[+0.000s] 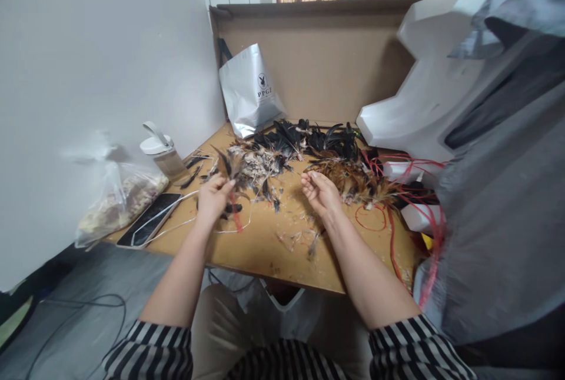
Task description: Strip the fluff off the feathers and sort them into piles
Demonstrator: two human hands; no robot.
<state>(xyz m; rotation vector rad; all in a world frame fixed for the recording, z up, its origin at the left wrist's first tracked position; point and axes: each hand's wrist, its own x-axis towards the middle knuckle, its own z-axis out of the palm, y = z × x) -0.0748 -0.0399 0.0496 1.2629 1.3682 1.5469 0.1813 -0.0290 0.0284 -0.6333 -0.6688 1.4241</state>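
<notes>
Delicately, the left hand (214,196) has its thumb and fingers clamped on a small bunch of brown and dark feathers (229,163), raised toward the far side, over the left part of the table (265,259). A red strip (237,215) shows just right of and below that hand; I cannot tell whether it is tied to the bunch. The right hand (322,195) has its fingertips drawn together near the left end of the brown feather pile (353,179); any fine thread between them is too small to make out.

A loose pinch on the left could let single feathers slip or fan out of line, and too hard a squeeze could bend the quills. The white cord (172,229) runs across the phone (154,206) toward the left wrist, so a sweep of that arm could snag it and drag the phone.

Farther out, pale fluffy feathers (258,163) lie close to the black feathers (331,140), where careless reaching could mix the kinds. Loose scraps (300,239) on the near side could cling to the work. At the right, tangled red cords (392,242) hang past the table's edge and could catch a sleeve.
</notes>
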